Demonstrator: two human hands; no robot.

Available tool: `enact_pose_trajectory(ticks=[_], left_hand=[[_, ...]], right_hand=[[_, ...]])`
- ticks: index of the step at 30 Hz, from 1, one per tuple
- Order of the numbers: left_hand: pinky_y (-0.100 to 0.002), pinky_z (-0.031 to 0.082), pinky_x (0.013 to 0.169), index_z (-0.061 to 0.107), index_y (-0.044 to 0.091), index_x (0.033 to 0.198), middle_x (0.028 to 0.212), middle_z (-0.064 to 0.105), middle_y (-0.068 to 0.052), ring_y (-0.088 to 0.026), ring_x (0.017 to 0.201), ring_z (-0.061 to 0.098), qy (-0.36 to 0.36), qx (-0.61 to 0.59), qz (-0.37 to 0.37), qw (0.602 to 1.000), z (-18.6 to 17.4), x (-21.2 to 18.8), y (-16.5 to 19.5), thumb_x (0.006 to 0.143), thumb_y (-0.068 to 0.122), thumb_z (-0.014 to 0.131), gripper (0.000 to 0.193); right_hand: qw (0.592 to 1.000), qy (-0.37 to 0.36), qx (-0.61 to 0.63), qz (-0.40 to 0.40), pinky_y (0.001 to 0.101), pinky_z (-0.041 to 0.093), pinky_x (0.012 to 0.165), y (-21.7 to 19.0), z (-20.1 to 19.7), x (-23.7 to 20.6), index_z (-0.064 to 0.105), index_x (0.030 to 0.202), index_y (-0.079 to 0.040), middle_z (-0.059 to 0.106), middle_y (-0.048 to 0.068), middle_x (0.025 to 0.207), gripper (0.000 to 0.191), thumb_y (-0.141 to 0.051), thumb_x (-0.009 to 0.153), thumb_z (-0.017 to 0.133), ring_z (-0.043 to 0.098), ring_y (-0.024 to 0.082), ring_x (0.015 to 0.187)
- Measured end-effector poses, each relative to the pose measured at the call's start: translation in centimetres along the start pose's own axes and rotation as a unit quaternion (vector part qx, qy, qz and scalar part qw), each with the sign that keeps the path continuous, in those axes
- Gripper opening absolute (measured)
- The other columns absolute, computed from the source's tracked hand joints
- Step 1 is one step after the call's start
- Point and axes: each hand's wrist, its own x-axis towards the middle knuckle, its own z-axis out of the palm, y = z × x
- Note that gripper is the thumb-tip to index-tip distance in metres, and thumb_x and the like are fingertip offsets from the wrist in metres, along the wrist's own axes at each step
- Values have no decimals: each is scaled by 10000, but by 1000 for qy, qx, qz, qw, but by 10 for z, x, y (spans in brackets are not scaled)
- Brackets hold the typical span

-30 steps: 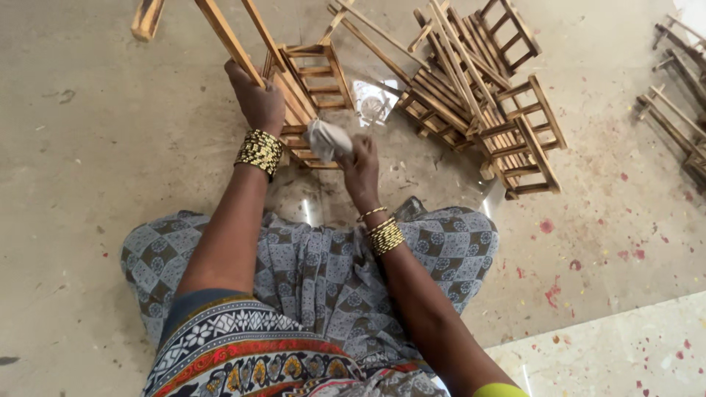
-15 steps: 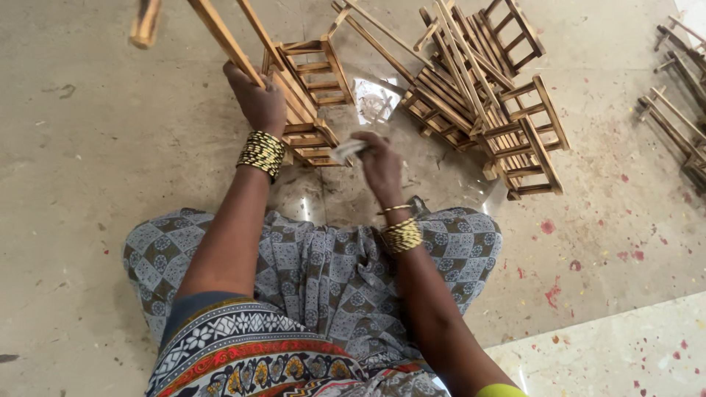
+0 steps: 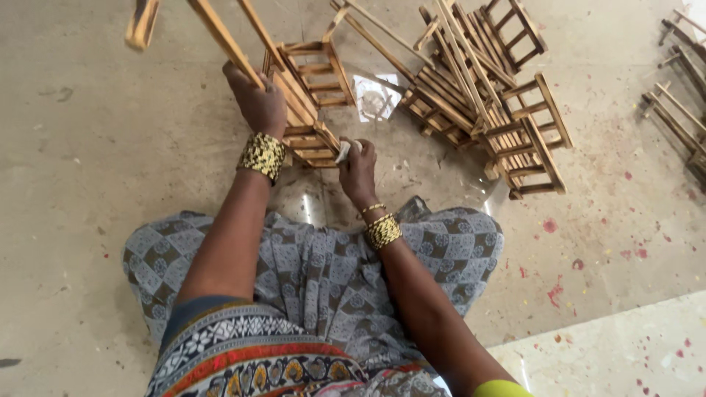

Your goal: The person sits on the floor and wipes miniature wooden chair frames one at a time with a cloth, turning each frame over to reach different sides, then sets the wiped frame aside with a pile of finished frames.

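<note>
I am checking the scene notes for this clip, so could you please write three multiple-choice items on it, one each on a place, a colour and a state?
1. Where is the pile of wooden frames?
A. On the person's lap
B. On the floor ahead and to the right of the person
C. On a table

2. What colour are the bangles on the wrists?
A. Gold
B. Blue
C. Red

3. What is the left hand doing?
A. Resting flat on the floor
B. Hanging free
C. Gripping the bars of a wooden frame

Answers:
1 B: the frames lie heaped on the floor, up and right of the knees.
2 A: both wrists carry gold-coloured bands.
3 C: its fingers close round the frame's bars, while the right hand holds a pale scrap against the frame's lower end.
</note>
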Motion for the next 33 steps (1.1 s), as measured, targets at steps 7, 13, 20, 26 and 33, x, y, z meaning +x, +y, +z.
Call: enact_pose_trajectory(ticks=[7, 13, 20, 26, 33], left_hand=[[-417, 571, 861, 344, 56, 1403, 1356, 513, -189, -334, 1107, 655, -49, 9, -116, 992, 10, -4, 16, 975, 40, 534, 468], [-421, 578, 961, 389, 68, 1398, 1232, 603, -164, -293, 1112, 691, -46, -21, -91, 995, 0, -1, 14, 986, -2, 545, 446], [-474, 512, 941, 346, -11, 1383, 1245, 530, -218, -388, 1145, 589, 29, 6, -35, 999, 5, -7, 19, 959, 5, 612, 500], [-457, 516, 973, 355, -21, 1353, 1166, 538, -192, -340, 1087, 617, 65, -35, -102, 992, -6, -16, 8, 920, -21, 601, 498], [-435, 475, 995, 339, -27, 1348, 1186, 465, -211, -331, 1037, 560, 83, -105, -101, 986, -5, -19, 7, 772, -119, 546, 619]], right_hand=[[951, -3, 263, 162, 334, 602, 889, -39, -11, 25, 638, 1381, -179, 636, 54, 1257, 434, -180, 952, 699, 654, 197, 1081], [993, 34, 27, 109, 391, 570, 870, 11, 18, -17, 682, 1398, -171, 640, 90, 1182, 395, -231, 1011, 730, 630, 219, 1045], [920, 81, 256, 285, 304, 624, 760, 7, 16, -33, 659, 1195, -64, 578, 91, 1147, 330, -132, 897, 784, 633, 166, 948], [929, 145, 236, 246, 323, 635, 789, -32, 21, 0, 650, 1105, -40, 552, 63, 1132, 275, -98, 896, 819, 647, 185, 954], [975, 46, 188, 104, 327, 604, 769, -68, 62, -30, 663, 1067, -72, 594, 81, 1118, 256, -46, 832, 762, 633, 202, 968]])
